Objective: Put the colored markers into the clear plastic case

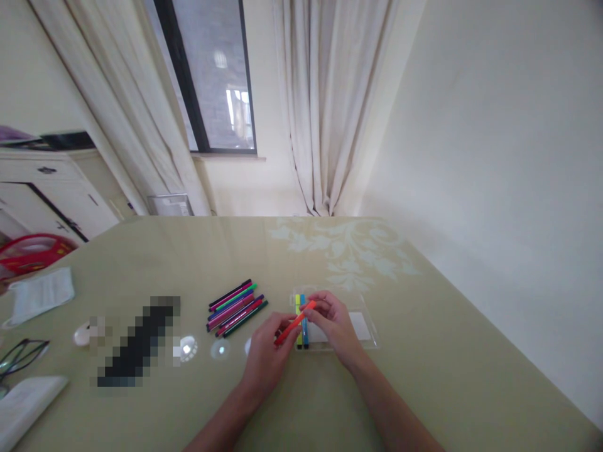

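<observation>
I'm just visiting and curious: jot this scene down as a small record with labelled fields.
Held: orange pen, tilted, its upper end to the right
Left hand: grips the pen's lower part
Right hand: fingers at the pen's upper end
Below the hands: clear case with a yellow pen and a blue pen
Left of the hands: loose group of pens
Far left: pale face mask
Surface: glossy table

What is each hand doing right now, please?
Left hand: closed on the lower end of the orange-red marker.
Right hand: fingers closed on the same marker's upper end.
</observation>
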{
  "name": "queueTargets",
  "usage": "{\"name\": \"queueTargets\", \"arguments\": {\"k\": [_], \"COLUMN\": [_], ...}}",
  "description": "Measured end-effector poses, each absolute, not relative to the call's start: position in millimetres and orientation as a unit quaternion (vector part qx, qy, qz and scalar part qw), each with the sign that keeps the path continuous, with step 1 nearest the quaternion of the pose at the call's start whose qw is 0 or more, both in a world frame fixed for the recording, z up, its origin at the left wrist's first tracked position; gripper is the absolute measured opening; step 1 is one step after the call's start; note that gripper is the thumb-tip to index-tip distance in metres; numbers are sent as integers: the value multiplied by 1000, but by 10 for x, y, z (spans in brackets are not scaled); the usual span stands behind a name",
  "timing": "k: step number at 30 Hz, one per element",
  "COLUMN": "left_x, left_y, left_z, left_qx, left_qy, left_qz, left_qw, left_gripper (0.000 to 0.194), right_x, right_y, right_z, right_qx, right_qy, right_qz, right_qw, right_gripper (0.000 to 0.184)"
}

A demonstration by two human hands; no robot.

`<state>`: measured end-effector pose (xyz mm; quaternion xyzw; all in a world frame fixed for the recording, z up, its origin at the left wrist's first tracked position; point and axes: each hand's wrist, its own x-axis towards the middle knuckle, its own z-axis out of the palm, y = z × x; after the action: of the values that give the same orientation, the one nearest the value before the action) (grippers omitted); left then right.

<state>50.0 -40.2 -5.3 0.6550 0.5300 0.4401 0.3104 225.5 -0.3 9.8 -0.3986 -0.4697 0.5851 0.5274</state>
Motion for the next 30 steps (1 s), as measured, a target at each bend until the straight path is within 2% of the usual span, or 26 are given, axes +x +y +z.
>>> {"name": "queueTargets", "arguments": {"k": [5, 9, 14, 17, 19, 21, 24, 30], "left_x": [494, 513, 517, 504, 492, 483, 480, 507], "left_y": [-412, -411, -412, -411, -410, -412, -414, -399], "left_z": [-25, -71, -129, -142, -153, -173, -219, -279], "left_qx": [660, 670, 684, 714, 750, 789, 834, 842], "left_qy": [532, 529, 526, 508, 486, 467, 442, 442], "left_qz": [432, 433, 429, 414, 393, 358, 297, 271], "left_qw": [307, 288, 266, 245, 216, 178, 146, 152], "left_gripper": [37, 30, 21, 19, 23, 36, 55, 54], "right_x": [2358, 2338, 2245, 2260, 2318, 2398, 2500, 2471], "right_y": [61, 57, 18, 42, 88, 146, 212, 189], "right_z": [122, 83, 63, 51, 27, -13, -93, -202], "right_qx": [-429, -449, -448, -446, -453, -471, -507, -505], "right_qy": [-416, -397, -407, -424, -438, -451, -474, -573], "right_qz": [553, 567, 578, 563, 528, 483, 457, 452], "right_qw": [581, 565, 548, 552, 570, 584, 556, 460], "right_gripper": [46, 50, 65, 65, 59, 52, 46, 47]}}
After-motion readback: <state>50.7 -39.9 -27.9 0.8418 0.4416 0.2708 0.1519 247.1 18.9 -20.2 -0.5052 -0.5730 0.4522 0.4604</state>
